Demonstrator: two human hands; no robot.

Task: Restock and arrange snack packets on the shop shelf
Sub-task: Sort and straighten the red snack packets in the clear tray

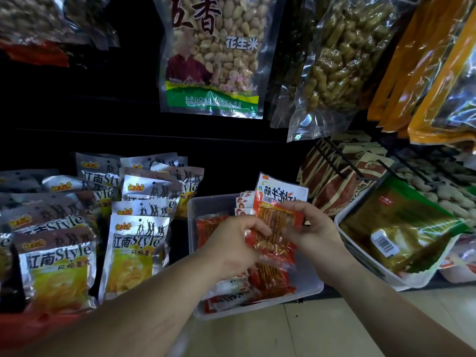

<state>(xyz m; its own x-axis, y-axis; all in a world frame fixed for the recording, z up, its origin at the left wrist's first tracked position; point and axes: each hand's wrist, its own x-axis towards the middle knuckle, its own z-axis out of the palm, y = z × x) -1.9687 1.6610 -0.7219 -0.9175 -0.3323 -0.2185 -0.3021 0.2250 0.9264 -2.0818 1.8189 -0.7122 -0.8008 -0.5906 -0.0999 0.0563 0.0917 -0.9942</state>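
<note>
Over a clear plastic tub point(203, 204) on the low shelf, both my hands hold a small stack of red-and-orange snack packets point(277, 225). My left hand point(231, 243) grips the stack's left edge with curled fingers. My right hand point(311, 228) pinches its right edge between thumb and fingers. More red packets point(270, 279) lie flat in the tub beneath my hands, and several stand upright at its back point(280, 189).
Silver-and-yellow crisp packets point(134, 243) stand in rows to the left. A white tub point(365, 256) with a green-gold packet point(401, 228) sits to the right. Peanut bags point(213, 55) and other bags hang above. Beige floor tiles point(309, 331) lie below the shelf edge.
</note>
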